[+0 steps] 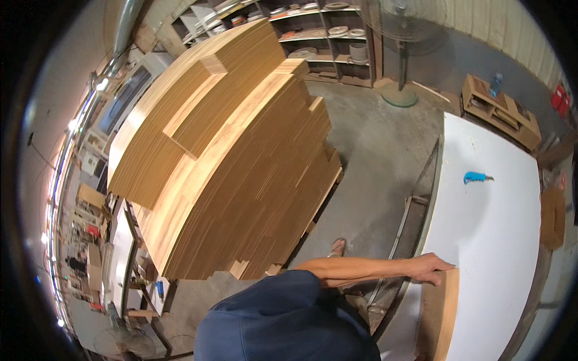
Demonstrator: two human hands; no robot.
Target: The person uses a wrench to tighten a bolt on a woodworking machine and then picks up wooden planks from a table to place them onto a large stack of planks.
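Observation:
My left hand (428, 268) reaches across to the right, over the white-topped table. Its fingers are closed at the far end of a wooden board (448, 316), with one finger stretched along the end. The board has a pale wood-grain edge and a brown face, and it runs toward the lower edge of the view. Beyond it on the white tabletop (494, 240) lies a blue utility knife (475, 177), out of my grasp. My right hand does not show.
A tall stack of wood-grain panels (241, 174) stands to the left. Shelves (328, 57) and a standing fan (400, 96) are at the back. A small wooden cabinet (503, 111) with a bottle sits beyond the table. A cardboard box (552, 218) is at the table's right.

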